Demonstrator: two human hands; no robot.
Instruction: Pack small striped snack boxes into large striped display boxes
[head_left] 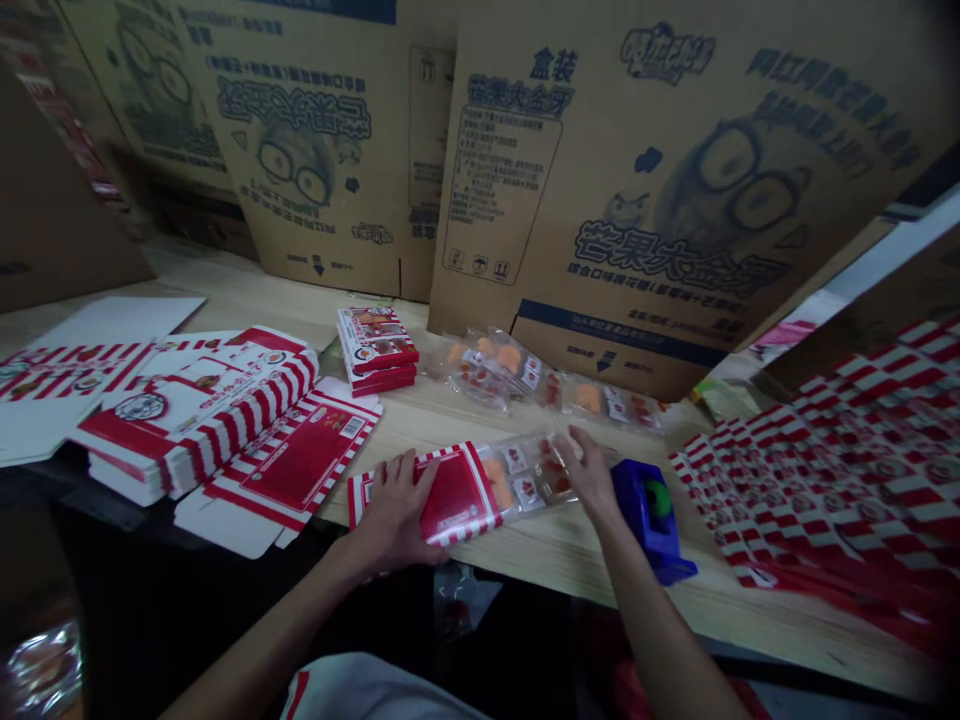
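Observation:
My left hand (395, 505) lies flat, fingers spread, on a red and white striped box (450, 495) at the table's front edge. A clear plastic tray of small orange and red pieces (525, 475) sticks out of the box's right end. My right hand (589, 475) rests on that tray's right end, fingers curled over it. A blue tape dispenser (651, 515) stands just right of my right hand.
Two more clear trays (495, 370) (611, 400) lie behind. A stack of finished boxes (377, 348) sits behind the left hand. Flat striped box blanks are piled at left (202, 410) and right (840, 450). Large printed cartons (660, 190) wall the back of the wooden table (540, 545).

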